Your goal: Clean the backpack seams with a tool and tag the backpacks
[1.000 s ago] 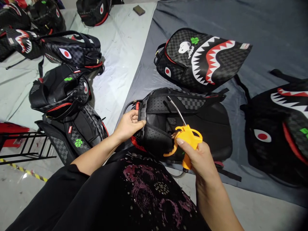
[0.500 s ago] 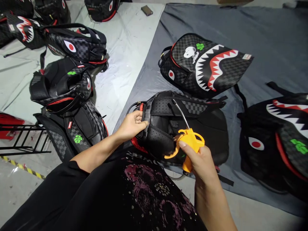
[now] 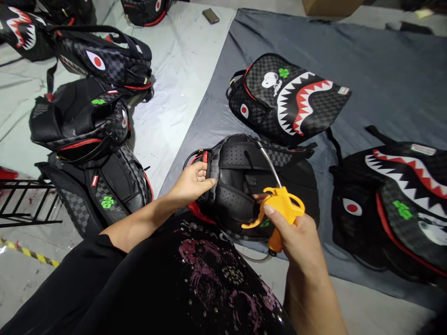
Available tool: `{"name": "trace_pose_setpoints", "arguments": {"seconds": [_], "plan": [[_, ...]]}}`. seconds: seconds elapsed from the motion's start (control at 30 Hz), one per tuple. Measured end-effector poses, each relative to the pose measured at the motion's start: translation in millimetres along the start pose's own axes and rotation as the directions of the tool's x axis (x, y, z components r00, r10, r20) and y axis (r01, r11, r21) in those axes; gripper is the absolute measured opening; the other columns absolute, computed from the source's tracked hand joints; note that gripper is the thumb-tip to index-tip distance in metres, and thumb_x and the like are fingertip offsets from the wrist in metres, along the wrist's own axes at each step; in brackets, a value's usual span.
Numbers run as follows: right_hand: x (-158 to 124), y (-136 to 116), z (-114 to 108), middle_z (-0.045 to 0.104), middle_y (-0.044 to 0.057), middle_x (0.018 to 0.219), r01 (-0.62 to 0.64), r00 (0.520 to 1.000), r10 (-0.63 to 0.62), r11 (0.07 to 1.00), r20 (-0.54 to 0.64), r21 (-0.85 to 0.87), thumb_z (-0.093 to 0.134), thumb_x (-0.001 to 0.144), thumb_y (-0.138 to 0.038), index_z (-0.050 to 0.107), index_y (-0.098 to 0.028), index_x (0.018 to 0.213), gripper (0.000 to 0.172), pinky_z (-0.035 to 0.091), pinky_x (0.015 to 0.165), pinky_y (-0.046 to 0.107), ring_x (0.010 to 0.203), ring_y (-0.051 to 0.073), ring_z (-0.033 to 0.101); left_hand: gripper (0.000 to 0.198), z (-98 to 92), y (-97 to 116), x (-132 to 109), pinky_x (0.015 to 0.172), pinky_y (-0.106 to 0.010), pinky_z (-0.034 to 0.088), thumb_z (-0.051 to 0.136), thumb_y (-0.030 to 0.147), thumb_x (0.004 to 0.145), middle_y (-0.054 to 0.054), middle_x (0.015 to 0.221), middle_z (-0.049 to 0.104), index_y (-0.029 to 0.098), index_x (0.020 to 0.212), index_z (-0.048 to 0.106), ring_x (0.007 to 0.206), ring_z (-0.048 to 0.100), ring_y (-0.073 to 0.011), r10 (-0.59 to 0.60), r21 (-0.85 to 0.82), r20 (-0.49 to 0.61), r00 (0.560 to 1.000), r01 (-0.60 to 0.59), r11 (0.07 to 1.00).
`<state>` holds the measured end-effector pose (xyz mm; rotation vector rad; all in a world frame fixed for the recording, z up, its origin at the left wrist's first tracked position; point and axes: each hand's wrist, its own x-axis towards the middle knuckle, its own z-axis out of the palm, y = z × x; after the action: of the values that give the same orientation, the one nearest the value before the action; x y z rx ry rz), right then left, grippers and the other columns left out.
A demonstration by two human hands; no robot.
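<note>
A black checkered backpack [image 3: 300, 181] lies back side up in front of me on a grey cloth [image 3: 384, 79]. My left hand [image 3: 190, 184] grips the padded shoulder strap at its near left corner, fingers curled over the edge. My right hand [image 3: 300, 232] is closed round the handle of an orange air blow gun [image 3: 279, 204]. Its bent metal nozzle [image 3: 268, 160] points up and away over the backpack's back panel.
A shark-mouth backpack [image 3: 289, 97] lies beyond the held one, another [image 3: 394, 204] to the right. Several more backpacks [image 3: 87, 125] are piled at left on a pale sheet [image 3: 174, 70]. A black metal rack [image 3: 21, 204] stands at far left, by yellow-black floor tape [image 3: 30, 253].
The view has shifted slightly, so the bags sit lower and further left. My right hand with the blow gun has moved a little right. My left hand keeps its grip.
</note>
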<state>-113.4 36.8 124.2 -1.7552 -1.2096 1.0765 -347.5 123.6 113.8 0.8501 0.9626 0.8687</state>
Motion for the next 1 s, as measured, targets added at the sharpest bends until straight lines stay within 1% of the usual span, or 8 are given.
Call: {"name": "trace_pose_setpoints", "arguments": {"seconds": [0.13,0.23,0.4,0.5,0.57,0.8,0.87,1.0], "plan": [[-21.4,-21.8,-4.8,0.072,0.006,0.113,0.082,0.989,-0.097,0.988,-0.109,-0.130,0.067,0.082,-0.051,0.074,-0.022,0.106,0.038,0.051,0.097,0.037,0.107,0.025,0.065,0.030,3.6,-0.8,-1.4,0.081,-0.029,0.054,0.073,0.008,0.068,-0.004,0.085,0.072,0.013,0.093,0.058,0.081,0.069,-0.0144,-0.039,-0.094,0.041,0.998,0.043,0.995],[-42.3,-23.0,-2.1,0.071,0.006,0.115,0.081,0.959,-0.125,0.981,-0.256,-0.174,0.066,0.085,-0.048,0.074,-0.024,0.105,0.033,0.048,0.102,0.041,0.111,0.025,0.064,0.026,7.2,-0.6,-3.6,0.076,-0.028,0.054,0.073,0.011,0.069,-0.004,0.083,0.073,0.013,0.090,0.058,0.075,0.069,-0.0132,-0.091,-0.162,0.068,0.994,0.101,0.982],[-74.7,-8.5,7.5,0.074,0.005,0.099,0.075,0.927,-0.047,0.995,-0.372,0.060,0.063,0.089,-0.042,0.069,-0.023,0.106,0.026,0.056,0.089,0.043,0.091,0.023,0.070,0.031,12.9,-8.0,-8.2,0.079,-0.030,0.054,0.077,0.015,0.067,-0.005,0.086,0.073,0.013,0.091,0.057,0.080,0.070,-0.0157,-0.124,-0.215,0.108,0.986,0.145,0.966],[-92.0,-0.2,11.7,0.073,0.005,0.087,0.040,0.911,-0.006,0.996,-0.412,0.074,0.066,0.086,-0.042,0.070,-0.021,0.096,0.023,0.058,0.082,0.039,0.081,0.022,0.070,0.036,16.0,-15.0,-10.3,0.081,-0.032,0.054,0.079,0.019,0.065,-0.005,0.085,0.073,0.013,0.092,0.056,0.080,0.069,-0.0157,-0.103,-0.218,0.137,0.985,0.131,0.967],[-102.2,3.3,14.2,0.072,0.006,0.087,0.005,0.894,0.037,0.996,-0.446,0.091,0.067,0.086,-0.044,0.070,-0.020,0.091,0.024,0.058,0.081,0.038,0.081,0.022,0.070,0.037,18.4,-18.6,-11.6,0.083,-0.033,0.054,0.080,0.021,0.065,-0.005,0.085,0.072,0.014,0.093,0.056,0.081,0.069,-0.0160,-0.090,-0.222,0.151,0.984,0.122,0.967],[-123.0,7.6,24.9,0.068,0.004,0.086,0.089,0.774,0.129,0.947,-0.620,0.309,0.070,0.082,-0.044,0.064,-0.020,0.094,0.028,0.057,0.081,0.042,0.079,0.021,0.068,0.047,32.5,-33.3,-20.6,0.097,-0.038,0.050,0.081,0.026,0.065,-0.007,0.101,0.071,0.015,0.102,0.056,0.099,0.068,-0.0197,-0.084,-0.222,0.160,0.984,0.119,0.968],[-126.0,13.2,25.3,0.068,0.004,0.087,0.082,0.775,0.137,0.946,-0.617,0.313,0.068,0.083,-0.043,0.064,-0.020,0.094,0.026,0.056,0.084,0.042,0.082,0.021,0.068,0.050,35.3,-40.1,-24.4,0.095,-0.037,0.051,0.082,0.031,0.064,-0.008,0.103,0.071,0.016,0.104,0.055,0.100,0.068,-0.0201,-0.095,-0.205,0.162,0.982,0.127,0.970],[-126.9,33.0,17.4,0.069,0.005,0.090,0.033,0.829,0.168,0.938,-0.534,0.346,0.065,0.086,-0.043,0.064,-0.020,0.097,0.026,0.056,0.084,0.040,0.083,0.021,0.069,0.054,36.6,-53.9,-33.6,0.084,-0.036,0.055,0.081,0.043,0.066,-0.009,0.102,0.072,0.016,0.105,0.055,0.095,0.069,-0.0213,-0.168,-0.165,0.179,0.969,0.198,0.966]]}}
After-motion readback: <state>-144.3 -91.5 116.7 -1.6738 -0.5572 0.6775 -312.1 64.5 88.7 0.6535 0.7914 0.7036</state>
